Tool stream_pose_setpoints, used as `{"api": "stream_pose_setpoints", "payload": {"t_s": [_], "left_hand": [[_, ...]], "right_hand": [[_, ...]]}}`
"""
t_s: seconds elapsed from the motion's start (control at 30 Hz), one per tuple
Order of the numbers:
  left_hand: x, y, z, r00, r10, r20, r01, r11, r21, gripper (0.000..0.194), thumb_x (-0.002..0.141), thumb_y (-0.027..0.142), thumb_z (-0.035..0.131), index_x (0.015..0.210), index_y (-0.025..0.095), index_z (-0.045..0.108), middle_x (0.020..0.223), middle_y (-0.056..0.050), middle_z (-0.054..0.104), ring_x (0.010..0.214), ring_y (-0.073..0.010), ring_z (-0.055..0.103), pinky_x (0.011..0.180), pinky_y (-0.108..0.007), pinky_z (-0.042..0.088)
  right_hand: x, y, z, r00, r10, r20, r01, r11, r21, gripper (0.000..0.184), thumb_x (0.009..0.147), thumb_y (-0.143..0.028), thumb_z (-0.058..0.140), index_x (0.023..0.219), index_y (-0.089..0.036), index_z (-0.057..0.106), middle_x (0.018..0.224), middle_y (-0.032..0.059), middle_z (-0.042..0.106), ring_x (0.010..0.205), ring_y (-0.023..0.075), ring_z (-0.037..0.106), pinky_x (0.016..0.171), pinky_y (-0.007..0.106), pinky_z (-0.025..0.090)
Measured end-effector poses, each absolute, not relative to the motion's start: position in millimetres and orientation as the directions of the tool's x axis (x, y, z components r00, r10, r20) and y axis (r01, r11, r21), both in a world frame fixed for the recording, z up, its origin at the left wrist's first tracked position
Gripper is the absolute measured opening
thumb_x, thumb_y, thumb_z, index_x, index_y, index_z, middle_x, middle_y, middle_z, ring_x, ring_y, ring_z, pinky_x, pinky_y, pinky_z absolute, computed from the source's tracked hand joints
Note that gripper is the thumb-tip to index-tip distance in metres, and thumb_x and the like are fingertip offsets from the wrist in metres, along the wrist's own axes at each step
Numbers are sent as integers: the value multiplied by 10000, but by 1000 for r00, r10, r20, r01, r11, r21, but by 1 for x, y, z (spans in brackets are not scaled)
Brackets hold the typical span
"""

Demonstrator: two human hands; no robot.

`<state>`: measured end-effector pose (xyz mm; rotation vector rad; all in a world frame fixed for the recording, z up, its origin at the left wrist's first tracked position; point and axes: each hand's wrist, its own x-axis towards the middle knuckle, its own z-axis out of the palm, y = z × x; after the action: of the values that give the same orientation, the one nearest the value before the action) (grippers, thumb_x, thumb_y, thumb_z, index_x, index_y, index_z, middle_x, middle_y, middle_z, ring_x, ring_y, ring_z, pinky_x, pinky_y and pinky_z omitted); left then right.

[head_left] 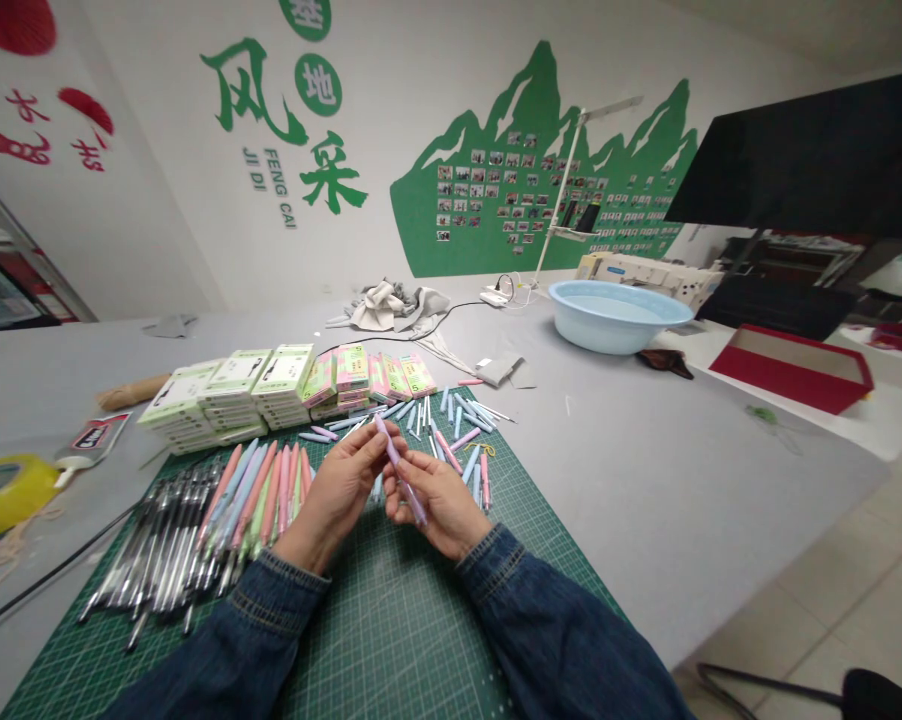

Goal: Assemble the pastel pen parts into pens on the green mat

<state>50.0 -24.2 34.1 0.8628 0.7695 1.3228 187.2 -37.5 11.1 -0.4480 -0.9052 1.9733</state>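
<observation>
Far left, yellow tape roll (40,487), then a glue tube (93,442) on the table (683,480). Next, black-and-clear pens (151,545) laid side by side on the green cutting mat (391,630), pastel pens (254,495) beside them, stacked boxes (230,390) behind. Centre: left hand (346,485), fingers closed on the upper part of a lavender pen (389,447), held tilted above the mat; right hand (440,500), fingers curled round its lower part. Loose pen pieces (462,438) scattered beyond. Farther right, blue basin (620,315), then red box (792,370).
</observation>
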Motion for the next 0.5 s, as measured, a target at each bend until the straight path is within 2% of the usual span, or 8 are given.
{"api": "stream_pose_setpoints", "payload": {"t_s": [0.07, 0.13, 0.23, 0.4, 0.5], "left_hand": [[44, -19, 32, -40, 999, -35, -556, 7, 831, 171, 735, 235, 702, 887, 164, 672, 845, -35, 703, 781, -118, 641, 710, -214, 510], [37, -14, 31, -145, 985, -92, -623, -18, 782, 110, 743, 194, 689, 845, 159, 665, 835, -28, 703, 772, -107, 644, 704, -204, 519], [32, -12, 28, -143, 976, -166, -669, 29, 743, 71, 773, 178, 655, 837, 147, 657, 780, -33, 693, 687, -96, 634, 606, -186, 517], [37, -16, 24, -112, 980, -163, -677, 44, 735, 88, 759, 199, 675, 832, 152, 660, 792, -40, 695, 699, -116, 640, 601, -206, 525], [39, -18, 26, -81, 985, -155, -605, 75, 793, 161, 757, 274, 678, 862, 153, 661, 776, -56, 692, 662, -143, 638, 532, -228, 518]], "right_hand": [[191, -41, 20, -516, 853, 81, -577, -277, -768, 397, 775, -389, 675, 1105, -198, 562, 780, 20, 635, 629, 118, 615, 581, 257, 528], [194, -43, 27, -518, 844, 135, -579, -231, -782, 457, 788, -397, 655, 1189, -211, 539, 818, 35, 645, 681, 130, 620, 656, 302, 540], [195, -45, 32, -548, 818, 178, -561, -201, -803, 403, 785, -360, 663, 1134, -169, 607, 919, 80, 655, 748, 141, 623, 706, 306, 527], [193, -45, 24, -516, 834, 197, -564, -158, -811, 228, 795, -301, 658, 970, -156, 662, 776, 65, 678, 630, 130, 615, 623, 289, 510], [193, -45, 22, -576, 789, 216, -557, -185, -810, 231, 776, -281, 677, 967, -154, 653, 796, 69, 683, 655, 147, 633, 637, 310, 519]]}}
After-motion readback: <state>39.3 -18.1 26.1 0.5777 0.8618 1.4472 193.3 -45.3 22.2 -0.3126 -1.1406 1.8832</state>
